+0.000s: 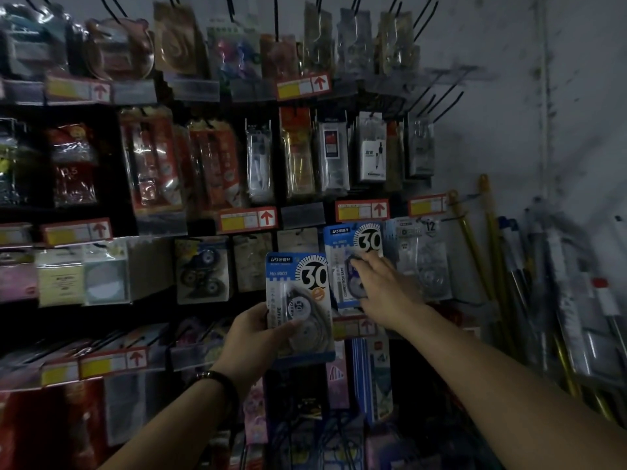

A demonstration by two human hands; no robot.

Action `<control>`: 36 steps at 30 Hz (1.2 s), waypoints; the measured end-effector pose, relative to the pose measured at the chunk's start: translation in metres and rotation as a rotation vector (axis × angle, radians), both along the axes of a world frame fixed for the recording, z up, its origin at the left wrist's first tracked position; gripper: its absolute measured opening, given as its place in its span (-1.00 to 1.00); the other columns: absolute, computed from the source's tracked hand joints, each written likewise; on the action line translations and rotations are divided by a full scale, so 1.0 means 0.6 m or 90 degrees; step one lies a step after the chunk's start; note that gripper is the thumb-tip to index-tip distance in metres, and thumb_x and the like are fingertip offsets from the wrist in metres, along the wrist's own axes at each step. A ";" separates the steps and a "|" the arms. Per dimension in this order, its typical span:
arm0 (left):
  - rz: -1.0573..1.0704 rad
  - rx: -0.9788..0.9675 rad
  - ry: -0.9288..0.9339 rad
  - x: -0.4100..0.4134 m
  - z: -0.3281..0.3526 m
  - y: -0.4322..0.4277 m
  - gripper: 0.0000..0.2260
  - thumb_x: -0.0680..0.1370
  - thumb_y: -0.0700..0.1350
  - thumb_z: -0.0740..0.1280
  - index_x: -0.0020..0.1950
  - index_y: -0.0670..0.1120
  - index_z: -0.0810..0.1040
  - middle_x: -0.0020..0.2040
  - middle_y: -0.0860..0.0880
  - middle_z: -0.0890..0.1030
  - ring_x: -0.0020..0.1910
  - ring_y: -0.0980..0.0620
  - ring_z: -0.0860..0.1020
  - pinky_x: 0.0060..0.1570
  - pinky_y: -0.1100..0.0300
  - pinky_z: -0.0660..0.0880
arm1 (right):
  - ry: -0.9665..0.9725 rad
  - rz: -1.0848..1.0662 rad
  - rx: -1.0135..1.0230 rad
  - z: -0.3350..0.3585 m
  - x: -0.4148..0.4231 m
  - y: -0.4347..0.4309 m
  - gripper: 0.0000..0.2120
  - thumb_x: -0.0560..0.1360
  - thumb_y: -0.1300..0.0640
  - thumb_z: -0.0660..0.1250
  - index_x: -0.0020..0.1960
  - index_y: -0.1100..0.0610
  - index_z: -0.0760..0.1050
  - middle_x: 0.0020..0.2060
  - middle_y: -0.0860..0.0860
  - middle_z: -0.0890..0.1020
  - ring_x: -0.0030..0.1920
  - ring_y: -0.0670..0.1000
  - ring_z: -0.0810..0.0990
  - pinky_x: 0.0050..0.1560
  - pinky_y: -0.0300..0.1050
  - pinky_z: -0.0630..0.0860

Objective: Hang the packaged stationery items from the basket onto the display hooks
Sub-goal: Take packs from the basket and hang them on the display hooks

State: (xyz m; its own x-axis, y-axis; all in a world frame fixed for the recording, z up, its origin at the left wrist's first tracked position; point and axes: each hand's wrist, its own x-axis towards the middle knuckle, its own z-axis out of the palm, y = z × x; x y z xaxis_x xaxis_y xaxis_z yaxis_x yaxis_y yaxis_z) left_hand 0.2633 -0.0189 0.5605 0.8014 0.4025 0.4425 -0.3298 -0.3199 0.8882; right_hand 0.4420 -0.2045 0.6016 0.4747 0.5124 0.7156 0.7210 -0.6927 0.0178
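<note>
Clamped round a correction tape pack (298,290), our left grip (252,337) readies it; right grip (386,293), fingers (366,268) apart, steadies its hung twin (342,245).

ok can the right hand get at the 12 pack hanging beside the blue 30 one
Probably yes: the right hand rests on the hanging 30 pack, and the 12 pack hangs right next to it with nothing in front.

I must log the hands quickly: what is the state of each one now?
Left hand: holds a tape pack.
Right hand: open, touching the hung pack.
</note>
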 end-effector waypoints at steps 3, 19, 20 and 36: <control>0.003 -0.013 -0.007 0.002 0.000 0.002 -0.80 0.60 -0.21 0.47 0.22 -0.08 0.67 0.08 0.00 0.78 0.09 -0.01 0.75 0.13 0.00 0.68 | -0.019 0.044 0.057 -0.011 -0.009 -0.001 -0.55 0.60 0.15 0.31 0.48 0.08 0.37 0.61 -0.18 0.12 0.51 0.01 0.29 0.18 0.01 0.58; -0.038 -0.037 -0.030 0.032 0.021 -0.068 -0.80 0.61 -0.21 0.47 0.23 -0.09 0.65 0.04 -0.03 0.78 0.00 0.04 0.76 -0.06 0.11 0.71 | -0.023 0.233 0.098 -0.072 -0.091 -0.024 -0.11 0.43 -0.29 0.38 0.65 -0.06 0.15 0.51 -0.15 0.34 0.52 -0.05 0.32 0.42 0.03 0.48; -0.037 -0.028 -0.027 0.033 0.023 -0.069 -0.80 0.60 -0.19 0.47 0.22 -0.09 0.66 0.05 -0.03 0.78 0.00 0.03 0.76 -0.01 0.06 0.72 | -0.005 0.239 0.104 -0.071 -0.093 -0.024 -0.10 0.43 -0.28 0.38 0.66 -0.06 0.14 0.52 -0.16 0.32 0.51 -0.07 0.33 0.41 0.01 0.49; 0.184 0.433 0.090 0.019 0.006 -0.023 -0.55 0.60 0.05 0.44 0.43 0.02 0.39 0.07 0.10 0.69 -0.06 0.19 0.61 -0.25 0.42 0.44 | -0.016 0.055 0.219 -0.045 -0.049 -0.005 -0.24 0.53 0.03 0.47 0.64 -0.01 0.21 0.52 -0.06 0.27 0.51 0.07 0.30 0.29 0.08 0.58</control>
